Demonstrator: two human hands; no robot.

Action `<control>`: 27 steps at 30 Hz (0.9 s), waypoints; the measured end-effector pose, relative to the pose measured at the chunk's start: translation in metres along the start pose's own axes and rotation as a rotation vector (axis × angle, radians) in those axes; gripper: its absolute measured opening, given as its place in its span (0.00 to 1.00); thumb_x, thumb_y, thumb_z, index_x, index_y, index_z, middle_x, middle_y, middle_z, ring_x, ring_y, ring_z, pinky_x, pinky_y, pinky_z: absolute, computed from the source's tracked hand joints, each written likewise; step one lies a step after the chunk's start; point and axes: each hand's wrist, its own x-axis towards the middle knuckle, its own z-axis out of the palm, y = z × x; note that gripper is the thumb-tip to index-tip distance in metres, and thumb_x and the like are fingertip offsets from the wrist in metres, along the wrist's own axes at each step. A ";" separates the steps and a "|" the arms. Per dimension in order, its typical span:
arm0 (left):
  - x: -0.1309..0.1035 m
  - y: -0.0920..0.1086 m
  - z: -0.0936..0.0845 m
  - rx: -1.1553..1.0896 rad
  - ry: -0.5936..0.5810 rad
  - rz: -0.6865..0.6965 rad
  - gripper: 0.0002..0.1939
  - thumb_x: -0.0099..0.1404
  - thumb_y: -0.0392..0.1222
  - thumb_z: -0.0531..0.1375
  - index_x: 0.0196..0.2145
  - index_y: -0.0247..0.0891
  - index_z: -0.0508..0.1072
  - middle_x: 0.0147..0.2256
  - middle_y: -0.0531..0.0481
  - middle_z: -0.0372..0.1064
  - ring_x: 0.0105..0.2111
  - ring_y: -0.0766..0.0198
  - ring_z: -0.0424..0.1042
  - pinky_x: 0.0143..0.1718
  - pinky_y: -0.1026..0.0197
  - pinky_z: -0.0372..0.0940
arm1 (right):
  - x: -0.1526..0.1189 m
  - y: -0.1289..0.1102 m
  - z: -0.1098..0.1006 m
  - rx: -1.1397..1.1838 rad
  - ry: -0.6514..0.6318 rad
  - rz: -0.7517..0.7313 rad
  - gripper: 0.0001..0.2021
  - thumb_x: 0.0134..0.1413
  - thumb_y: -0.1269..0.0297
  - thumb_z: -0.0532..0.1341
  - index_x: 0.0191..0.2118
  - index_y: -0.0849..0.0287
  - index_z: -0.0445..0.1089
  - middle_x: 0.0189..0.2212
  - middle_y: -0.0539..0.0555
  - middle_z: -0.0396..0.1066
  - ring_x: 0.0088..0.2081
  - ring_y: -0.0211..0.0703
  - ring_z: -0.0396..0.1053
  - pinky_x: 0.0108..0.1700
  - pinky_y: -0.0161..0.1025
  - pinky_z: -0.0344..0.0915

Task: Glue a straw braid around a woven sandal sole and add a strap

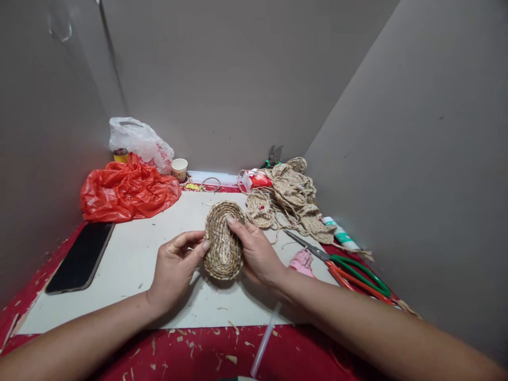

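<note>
— What's covering that red worktop (202, 365)?
— A white board (130, 248), and I'm holding the woven oval (223, 254) above it. My left hand (170, 270) is pinching one edge; my right hand (257, 248) is gripping the other, thumb across its face.
— Any trick?
— Even, light pressure should be sparing the coils, I'm thinking.

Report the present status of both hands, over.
Left hand and right hand both grip woven oval piece. Scissors beside right forearm. Nothing blocks woven oval piece.
</note>
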 end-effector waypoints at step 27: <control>0.004 -0.004 -0.003 0.017 0.013 0.080 0.07 0.56 0.43 0.66 0.31 0.36 0.79 0.32 0.50 0.77 0.32 0.65 0.71 0.38 0.63 0.66 | 0.001 0.005 0.020 0.103 0.016 0.142 0.17 0.36 0.61 0.72 0.34 0.67 0.76 0.29 0.57 0.78 0.31 0.42 0.74 0.40 0.41 0.71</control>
